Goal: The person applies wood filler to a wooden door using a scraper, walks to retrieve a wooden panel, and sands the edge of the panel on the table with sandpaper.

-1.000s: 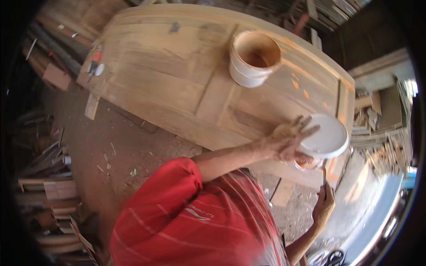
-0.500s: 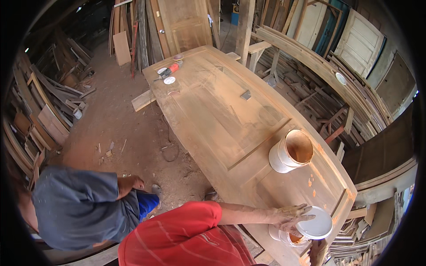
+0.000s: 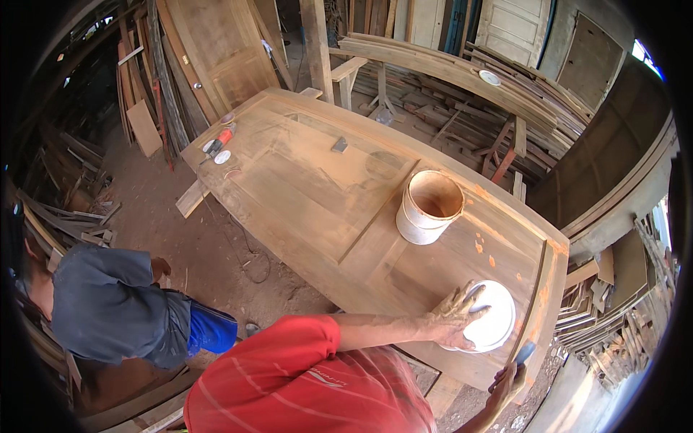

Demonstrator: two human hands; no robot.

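Note:
My left hand (image 3: 455, 317), smeared with pale paste, spreads its fingers over the edge of a round white lid (image 3: 494, 317) at the near right part of the wooden door (image 3: 310, 187). The lid sits over a tub whose side mostly hides beneath it and my hand; whether it is pressed down I cannot tell. Just right of the lid, by the door's near edge, my right hand (image 3: 507, 382) is closed around a small tool with a blue-grey flat end (image 3: 525, 353). A larger white bucket (image 3: 422, 225), open and stained orange inside, stands farther up the door.
An orange-red power tool (image 3: 219, 142) and sanding discs (image 3: 222, 156) lie at the door's far left end. A small dark block (image 3: 339, 145) rests mid-door. On the left stands a person in a grey shirt (image 3: 108, 303). Long planks (image 3: 447, 65) stretch behind the door.
The view has swung, shifting the scene left and up. The lid, earlier tilted above the orange paste tub, now covers it. My right hand and its tool have come out from behind the lid.

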